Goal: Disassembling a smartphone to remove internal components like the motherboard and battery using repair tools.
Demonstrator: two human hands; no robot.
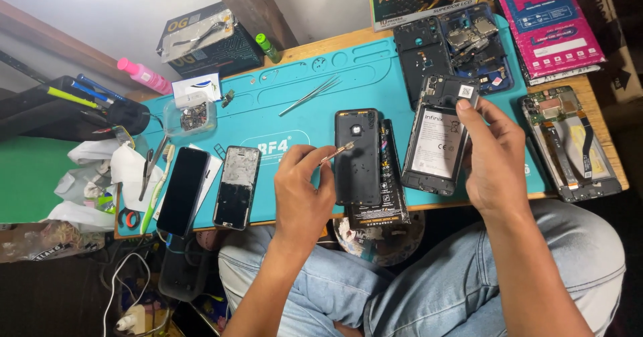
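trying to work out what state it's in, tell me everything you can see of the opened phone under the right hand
The opened phone lies flat on the teal mat, back cover off. A pale battery with a printed label fills its middle; a dark plastic shield with a small square sticker covers the top, camera module at its upper left. The right hand rests fingertips on its top right edge. Its lower end reaches the table's front edge.

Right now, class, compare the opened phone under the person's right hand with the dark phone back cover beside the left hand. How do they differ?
The opened phone shows a pale battery and circuitry; the back cover is a plain dark shell with a camera hole. The right hand steadies the opened phone, while the left hand holds a thin metal tool over the cover. Both lie on the teal work mat.
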